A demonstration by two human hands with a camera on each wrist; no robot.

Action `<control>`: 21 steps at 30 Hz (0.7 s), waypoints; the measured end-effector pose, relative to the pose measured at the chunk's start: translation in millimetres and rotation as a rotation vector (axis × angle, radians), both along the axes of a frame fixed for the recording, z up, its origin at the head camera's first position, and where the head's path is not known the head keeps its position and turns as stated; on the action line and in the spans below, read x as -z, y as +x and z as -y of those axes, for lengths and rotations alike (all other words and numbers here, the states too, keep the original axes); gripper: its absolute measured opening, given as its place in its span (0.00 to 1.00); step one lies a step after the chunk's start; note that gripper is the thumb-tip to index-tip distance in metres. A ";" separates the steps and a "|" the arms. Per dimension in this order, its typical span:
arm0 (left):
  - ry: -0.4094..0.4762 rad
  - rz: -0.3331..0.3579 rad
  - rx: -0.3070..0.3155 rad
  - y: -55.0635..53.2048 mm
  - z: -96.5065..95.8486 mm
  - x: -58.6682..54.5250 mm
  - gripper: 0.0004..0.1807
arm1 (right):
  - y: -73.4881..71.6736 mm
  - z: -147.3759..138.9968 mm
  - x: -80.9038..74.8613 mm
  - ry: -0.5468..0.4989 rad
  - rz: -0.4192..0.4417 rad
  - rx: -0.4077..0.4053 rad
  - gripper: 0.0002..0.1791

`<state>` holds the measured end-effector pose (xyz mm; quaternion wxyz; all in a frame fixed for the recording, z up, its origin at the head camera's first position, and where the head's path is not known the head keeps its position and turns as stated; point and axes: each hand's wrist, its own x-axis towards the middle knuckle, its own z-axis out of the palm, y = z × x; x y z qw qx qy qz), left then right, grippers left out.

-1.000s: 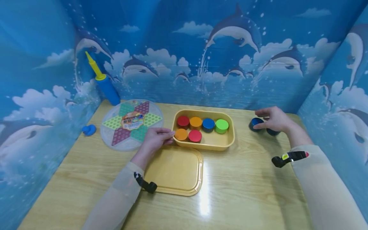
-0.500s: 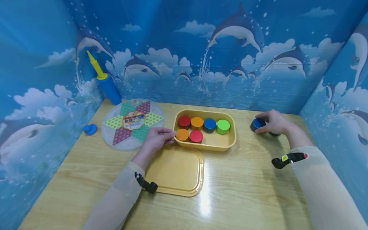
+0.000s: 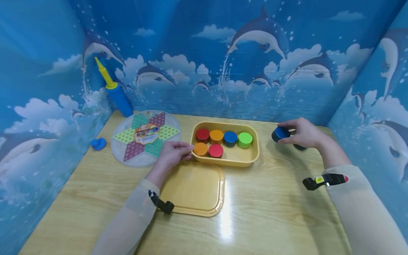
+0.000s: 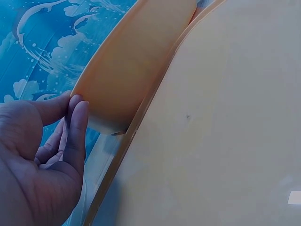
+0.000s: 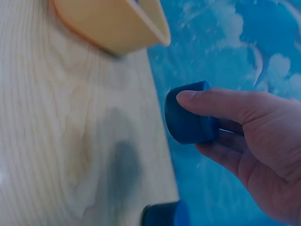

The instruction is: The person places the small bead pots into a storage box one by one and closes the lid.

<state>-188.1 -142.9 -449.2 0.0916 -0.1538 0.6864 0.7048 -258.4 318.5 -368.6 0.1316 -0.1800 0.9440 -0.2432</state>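
Two hands are at work. The right hand (image 3: 306,134) holds one dark blue round piece (image 3: 280,134) between thumb and fingers; this piece is tilted and above the table (image 3: 264,205), at the far right. One second blue piece (image 3: 299,147) is on the table just beside, partly hidden behind this hand. The left hand (image 3: 172,154) pinches the rim of one yellow box (image 3: 229,162) at its near left corner, with the thumb and fingertips close together.

Inside the box I count six pieces. The far row has four, from left to right: a dark red piece (image 3: 202,135), an orange piece (image 3: 216,136), a blue piece (image 3: 230,138) and a green piece (image 3: 245,139). The near row has two, a second orange piece (image 3: 200,149) and a bright red piece (image 3: 216,151); the right part of this row is bare.

One flat yellow lid (image 3: 192,189) lies on the near side of the box. At the left are one round star board (image 3: 146,136), one blue pump (image 3: 119,101) with yellow nozzle, and one small blue object (image 3: 98,144).
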 end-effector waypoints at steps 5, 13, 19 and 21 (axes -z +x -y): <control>0.000 -0.008 0.004 -1.3 1.9 0.6 0.13 | 11.4 21.0 -17.3 -0.041 -0.006 -0.040 0.40; 0.004 0.001 0.006 -2.7 1.0 -0.9 0.12 | 27.9 50.9 -32.8 -0.113 0.002 -0.118 0.38; -0.008 -0.012 0.011 -1.6 0.8 -0.6 0.12 | 32.7 70.1 -33.1 -0.147 0.002 -0.186 0.36; -0.006 -0.016 0.011 -1.0 0.9 0.0 0.13 | 33.2 76.6 -31.6 -0.152 0.007 -0.201 0.36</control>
